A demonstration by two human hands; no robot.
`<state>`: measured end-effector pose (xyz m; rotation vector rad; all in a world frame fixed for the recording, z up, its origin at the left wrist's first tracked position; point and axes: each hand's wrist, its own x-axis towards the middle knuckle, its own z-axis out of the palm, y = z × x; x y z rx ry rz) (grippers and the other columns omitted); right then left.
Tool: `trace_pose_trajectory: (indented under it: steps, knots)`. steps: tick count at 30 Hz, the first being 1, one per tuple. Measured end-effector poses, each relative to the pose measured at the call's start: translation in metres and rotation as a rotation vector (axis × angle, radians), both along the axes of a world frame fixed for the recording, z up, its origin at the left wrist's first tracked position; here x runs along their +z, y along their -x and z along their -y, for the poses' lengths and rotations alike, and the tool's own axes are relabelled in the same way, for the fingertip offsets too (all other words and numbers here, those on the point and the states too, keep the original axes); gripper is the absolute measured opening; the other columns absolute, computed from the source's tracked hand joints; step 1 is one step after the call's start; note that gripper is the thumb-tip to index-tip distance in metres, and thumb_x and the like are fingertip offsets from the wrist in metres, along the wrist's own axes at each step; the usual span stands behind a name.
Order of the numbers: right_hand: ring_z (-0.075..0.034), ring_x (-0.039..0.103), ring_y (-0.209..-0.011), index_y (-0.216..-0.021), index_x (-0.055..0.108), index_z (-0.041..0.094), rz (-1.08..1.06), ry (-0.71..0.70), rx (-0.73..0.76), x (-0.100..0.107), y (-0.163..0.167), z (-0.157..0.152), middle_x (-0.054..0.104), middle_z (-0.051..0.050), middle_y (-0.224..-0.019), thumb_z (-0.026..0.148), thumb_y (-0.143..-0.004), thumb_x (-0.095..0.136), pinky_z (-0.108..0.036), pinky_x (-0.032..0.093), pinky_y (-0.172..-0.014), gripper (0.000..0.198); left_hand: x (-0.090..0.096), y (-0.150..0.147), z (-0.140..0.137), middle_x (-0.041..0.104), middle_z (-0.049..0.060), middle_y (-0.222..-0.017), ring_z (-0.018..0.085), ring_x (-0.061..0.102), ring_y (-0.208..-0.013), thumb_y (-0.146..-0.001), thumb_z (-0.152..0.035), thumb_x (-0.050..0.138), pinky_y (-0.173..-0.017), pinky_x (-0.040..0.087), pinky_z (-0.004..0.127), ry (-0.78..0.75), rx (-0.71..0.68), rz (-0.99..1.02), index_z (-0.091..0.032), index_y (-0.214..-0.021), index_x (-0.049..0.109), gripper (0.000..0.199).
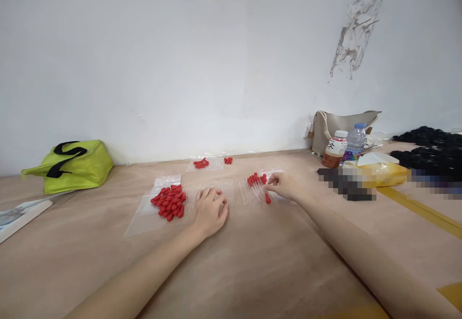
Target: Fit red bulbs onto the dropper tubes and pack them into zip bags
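My left hand (210,214) rests palm down over a row of thin clear glass tubes (191,198), its fingers loosely bent. Just left of it, a heap of red rubber bulbs (169,202) lies on a clear plastic bag (142,220). Further right, my right hand (283,185) has its thumb and fingertips pinched together, but what sits between them is too small to make out. By those fingertips lie several droppers (257,186), red bulbs fitted on clear tubes, over another plastic bag (276,171). One red bulb (267,198) is right below the fingers.
Near the wall lie small groups of red bulbs (201,163) with clear tubes. A lime-green bag (77,167) stands at left. At right are a brown drink bottle (335,150), a water bottle (356,141), a beige bag (321,126), a yellow packet (388,173) and a black pile (433,150).
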<state>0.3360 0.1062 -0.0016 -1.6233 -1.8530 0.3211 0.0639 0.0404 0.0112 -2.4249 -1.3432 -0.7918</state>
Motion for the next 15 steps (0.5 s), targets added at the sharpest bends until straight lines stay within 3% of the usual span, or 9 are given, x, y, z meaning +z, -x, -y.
trace_pose_trajectory:
  steps: [4, 8, 15]
  knots:
    - [-0.012, 0.053, -0.059, -0.079, 0.065, 0.021, 0.157, 0.128, 0.207, 0.016, 0.000, 0.010, 0.060, 0.002, -0.064, 0.036, -0.059, 0.064, -0.022, 0.035, -0.053, 0.025, 0.012, -0.036, -0.036, 0.051, 0.009, -0.110, 0.026, 0.039, -0.104, -0.076, -0.028, 0.047, -0.084, 0.026, 0.040, 0.158, 0.249, -0.022, -0.020, -0.076, 0.063, 0.018]
    - [-0.013, 0.054, -0.061, -0.087, 0.065, 0.021, 0.217, 0.172, 0.256, 0.018, 0.000, 0.011, 0.062, 0.001, -0.069, 0.037, -0.059, 0.065, -0.022, 0.036, -0.055, 0.032, 0.009, -0.067, -0.064, 0.051, 0.017, -0.106, 0.032, 0.039, -0.101, -0.070, -0.034, 0.050, -0.081, 0.027, 0.044, 0.256, 0.361, -0.025, -0.015, -0.074, 0.067, 0.026]
    - [-0.013, 0.053, -0.060, -0.071, 0.067, 0.022, 0.195, 0.192, 0.287, 0.013, 0.002, 0.007, 0.061, 0.002, -0.063, 0.038, -0.054, 0.069, -0.022, 0.034, -0.053, 0.024, 0.004, -0.091, -0.078, 0.054, 0.020, -0.103, 0.035, 0.038, -0.102, -0.062, -0.028, 0.058, -0.085, 0.021, 0.047, 0.390, 0.474, -0.084, -0.012, -0.079, 0.068, 0.026]
